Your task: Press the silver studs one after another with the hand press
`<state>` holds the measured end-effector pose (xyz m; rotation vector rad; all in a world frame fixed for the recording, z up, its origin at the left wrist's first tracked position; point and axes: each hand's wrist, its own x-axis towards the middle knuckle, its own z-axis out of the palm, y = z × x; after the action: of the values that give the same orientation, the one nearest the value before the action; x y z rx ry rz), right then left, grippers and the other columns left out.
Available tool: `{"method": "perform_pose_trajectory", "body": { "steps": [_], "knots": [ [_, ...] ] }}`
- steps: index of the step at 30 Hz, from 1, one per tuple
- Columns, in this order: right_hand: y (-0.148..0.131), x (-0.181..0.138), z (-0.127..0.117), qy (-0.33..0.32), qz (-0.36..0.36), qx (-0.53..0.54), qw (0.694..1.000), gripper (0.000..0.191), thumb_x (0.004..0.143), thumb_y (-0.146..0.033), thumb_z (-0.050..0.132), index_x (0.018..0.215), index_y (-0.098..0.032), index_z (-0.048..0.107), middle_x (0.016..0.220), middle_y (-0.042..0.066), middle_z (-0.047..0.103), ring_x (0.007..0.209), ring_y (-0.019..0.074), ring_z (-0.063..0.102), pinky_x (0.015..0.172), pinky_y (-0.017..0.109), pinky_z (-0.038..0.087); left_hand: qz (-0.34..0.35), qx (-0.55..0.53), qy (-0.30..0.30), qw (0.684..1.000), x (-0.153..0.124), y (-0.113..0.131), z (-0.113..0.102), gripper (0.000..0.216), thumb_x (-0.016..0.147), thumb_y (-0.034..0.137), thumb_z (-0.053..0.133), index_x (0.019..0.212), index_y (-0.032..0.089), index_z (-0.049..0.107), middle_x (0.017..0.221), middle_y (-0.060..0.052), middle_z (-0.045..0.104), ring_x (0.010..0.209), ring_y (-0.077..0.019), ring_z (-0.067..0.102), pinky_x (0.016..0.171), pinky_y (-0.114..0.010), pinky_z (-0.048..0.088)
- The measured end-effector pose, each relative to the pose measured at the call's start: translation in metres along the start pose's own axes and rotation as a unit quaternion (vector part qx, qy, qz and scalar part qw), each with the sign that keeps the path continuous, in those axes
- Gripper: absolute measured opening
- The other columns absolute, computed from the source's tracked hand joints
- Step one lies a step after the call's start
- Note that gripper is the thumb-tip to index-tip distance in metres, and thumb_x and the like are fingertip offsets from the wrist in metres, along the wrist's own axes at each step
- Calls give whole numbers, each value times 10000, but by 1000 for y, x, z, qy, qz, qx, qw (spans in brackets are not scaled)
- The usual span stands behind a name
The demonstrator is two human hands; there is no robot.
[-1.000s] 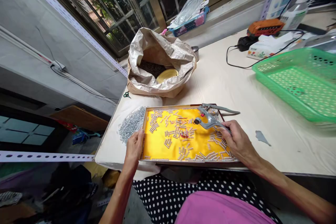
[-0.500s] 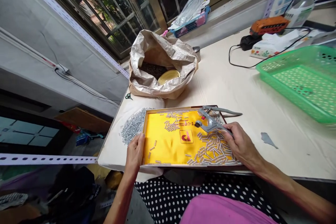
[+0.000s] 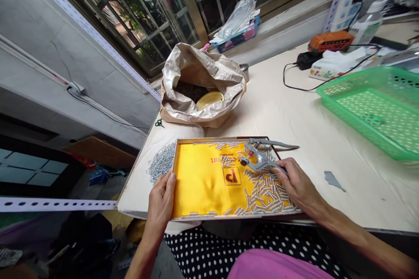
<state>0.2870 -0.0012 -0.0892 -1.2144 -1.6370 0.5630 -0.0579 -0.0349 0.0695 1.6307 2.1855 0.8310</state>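
Observation:
My left hand [image 3: 161, 196] grips the left rim of a shallow tray [image 3: 176, 159] with a yellow printed lining. Many small metal springs [image 3: 266, 194] lie heaped in its right part, and a few more sit along the top and bottom edges. Grey hand pliers [image 3: 262, 161] rest on the tray's upper right, one handle sticking out past the rim. At the right side, my right hand [image 3: 299, 187] is closed over the tray's edge, its fingers against the lower handle; its fingertips are partly hidden.
A pile of small grey metal pieces [image 3: 160, 163] lies left of the tray. Behind stands an open paper sack [image 3: 203, 115] with dark contents and a yellow round dish [image 3: 209, 100]. A green basket [image 3: 356, 130], an orange battery pack [image 3: 330, 42] and small scissors [image 3: 159, 123] are also on the table.
The loose springs have slid to the right, leaving the lining's left part bare. The tray sits slightly lower and further left in view. Both hands keep their hold.

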Motion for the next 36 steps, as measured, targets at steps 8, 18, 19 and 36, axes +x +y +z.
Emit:
{"method": "perform_pose_trajectory", "body": {
  "steps": [8,18,19,36],
  "knots": [
    [-1,0,1,4,1,1,1000,170,1012,-375,440,1008,-236,538,903,60,597,832,219,605,735,370,505,-10,9,5,1000,1,2,0,591,826,680,480,913,154,736,1013,-132,716,1017,-304,638,955,-427,489],
    [-5,1,4,10,-23,0,1000,119,1018,-311,438,1017,-239,532,897,42,580,815,205,591,724,351,488,-24,-7,9,1000,-6,0,-5,595,834,682,497,972,155,736,1071,-126,714,1063,-301,637,981,-414,493],
    [-5,0,4,9,-22,0,1000,122,1019,-315,436,1019,-238,530,901,43,579,818,206,591,725,352,488,-21,-4,11,1000,-6,0,-6,595,837,678,496,992,157,735,1091,-126,709,1083,-299,631,992,-408,488],
    [-9,-1,6,-10,0,3,1000,130,1025,-294,398,1049,-235,511,933,59,568,848,214,594,768,383,508,-30,42,-20,998,13,-22,4,584,784,695,484,873,167,718,1086,-140,723,1109,-337,632,1019,-441,479]
  ]
}}
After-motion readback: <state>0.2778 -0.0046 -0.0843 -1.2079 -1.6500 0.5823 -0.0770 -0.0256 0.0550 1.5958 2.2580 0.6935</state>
